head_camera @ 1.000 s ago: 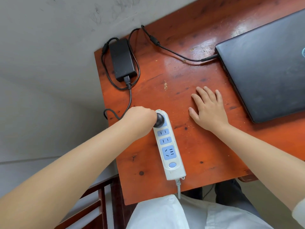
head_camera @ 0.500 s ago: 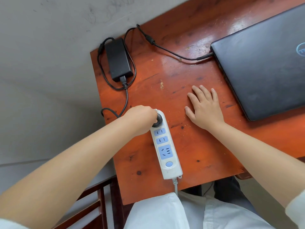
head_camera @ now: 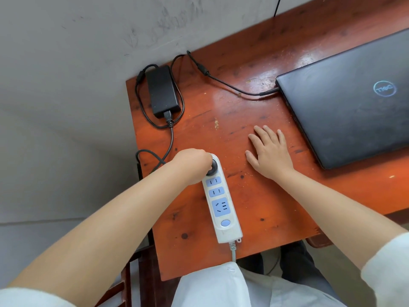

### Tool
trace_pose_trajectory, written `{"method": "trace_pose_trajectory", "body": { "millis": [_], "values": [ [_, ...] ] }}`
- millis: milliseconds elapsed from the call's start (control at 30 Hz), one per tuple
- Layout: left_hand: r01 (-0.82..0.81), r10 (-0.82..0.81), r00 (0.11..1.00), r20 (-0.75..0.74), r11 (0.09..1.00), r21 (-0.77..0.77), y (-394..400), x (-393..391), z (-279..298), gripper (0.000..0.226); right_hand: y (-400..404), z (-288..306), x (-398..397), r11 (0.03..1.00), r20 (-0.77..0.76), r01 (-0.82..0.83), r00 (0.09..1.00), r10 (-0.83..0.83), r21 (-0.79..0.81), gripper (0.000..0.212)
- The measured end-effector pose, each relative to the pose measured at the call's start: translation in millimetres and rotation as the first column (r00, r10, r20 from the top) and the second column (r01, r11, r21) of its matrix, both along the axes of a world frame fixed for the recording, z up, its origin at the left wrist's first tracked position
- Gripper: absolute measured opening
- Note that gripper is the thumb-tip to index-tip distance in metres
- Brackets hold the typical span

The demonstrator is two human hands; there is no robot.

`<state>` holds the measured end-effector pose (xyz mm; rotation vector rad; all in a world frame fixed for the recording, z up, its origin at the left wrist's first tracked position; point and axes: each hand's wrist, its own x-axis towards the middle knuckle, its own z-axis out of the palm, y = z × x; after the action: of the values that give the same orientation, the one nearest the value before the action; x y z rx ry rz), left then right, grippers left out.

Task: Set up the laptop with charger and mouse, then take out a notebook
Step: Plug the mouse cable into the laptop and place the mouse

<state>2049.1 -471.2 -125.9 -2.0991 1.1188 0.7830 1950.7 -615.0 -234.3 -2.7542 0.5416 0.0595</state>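
Both forearms are bare from wrist to near the elbow. A pale white fabric sleeve (head_camera: 33, 296) is pushed up on the left arm, its rolled edge well below and left of the white and blue plastic power strip (head_camera: 222, 202). A matching white cuff (head_camera: 386, 269) wraps the right arm, well right of that strip. Below the strip's near end lies the front of a white cloth garment (head_camera: 212, 286), and right of it dark trousers (head_camera: 298, 264). The left hand (head_camera: 192, 163) and right hand (head_camera: 271, 152) wear no rings, watch or gloves.
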Motion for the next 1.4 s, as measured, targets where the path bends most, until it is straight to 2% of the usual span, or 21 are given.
{"method": "trace_pose_trajectory", "body": {
  "millis": [133,233,267,333,433,500,633,733,867,1033,1233,1400],
  "values": [
    [0.09,-0.089,0.991,0.098,0.996,-0.007,0.8,-8.7,5.3,0.025,-5.5,14.5,1.5,0.999,-0.086,-0.031,0.996,0.033,0.024,0.049],
    [0.11,-0.111,0.982,0.153,0.994,0.01,-4.5,-13.1,8.8,0.022,-20.0,38.8,-3.1,0.999,-0.031,-0.017,0.999,0.018,0.039,0.043],
    [0.111,-0.1,0.978,0.185,0.993,-0.048,-8.7,-14.4,10.4,0.019,-28.0,48.4,-7.5,0.999,0.003,-0.006,1.0,0.006,0.036,0.041],
    [0.108,-0.039,0.968,0.247,0.956,-0.273,-22.7,-17.8,14.2,0.02,-48.3,67.7,-19.4,0.999,0.046,0.032,0.998,-0.033,0.023,0.041],
    [0.083,0.052,0.975,0.214,0.815,-0.574,-62.6,-32.0,22.4,0.026,-84.9,94.6,-43.4,0.992,0.07,0.124,0.99,-0.123,-0.013,0.042],
    [0.064,0.074,0.982,0.176,0.741,-0.668,-99.9,-48.4,28.6,0.026,-112.3,112.0,-62.1,0.985,0.103,0.171,0.981,-0.167,-0.034,0.042],
    [0.092,0.061,0.983,0.171,0.646,-0.758,-185.1,-91.8,37.6,0.029,-175.9,147.1,-106.1,0.973,0.195,0.226,0.958,-0.211,-0.058,0.041],
    [0.101,0.077,0.981,0.178,0.583,-0.806,-249.3,-127.8,46.6,0.034,-230.8,170.2,-142.9,0.968,0.233,0.228,0.952,-0.198,-0.109,0.042],
    [0.065,0.15,0.973,0.177,0.556,-0.828,-328.7,-168.6,63.4,0.043,-303.8,196.4,-188.6,0.959,0.241,0.216,0.956,-0.169,-0.183,0.046],
    [0.056,0.193,0.965,0.175,0.503,-0.862,-411.0,-203.8,92.9,0.039,-382.5,221.6,-225.8,0.942,0.27,0.261,0.942,-0.201,-0.21,0.047],
    [0.114,0.179,0.954,0.239,0.521,-0.846,-485.5,-196.0,108.4,0.036,-465.9,227.2,-220.0,0.944,0.276,0.285,0.933,-0.232,-0.169,0.042],
    [0.15,0.171,0.938,0.301,0.583,-0.799,-548.9,-162.8,99.9,0.037,-539.8,225.8,-193.0,0.938,0.238,0.293,0.939,-0.247,-0.183,0.041]
  ]
}}
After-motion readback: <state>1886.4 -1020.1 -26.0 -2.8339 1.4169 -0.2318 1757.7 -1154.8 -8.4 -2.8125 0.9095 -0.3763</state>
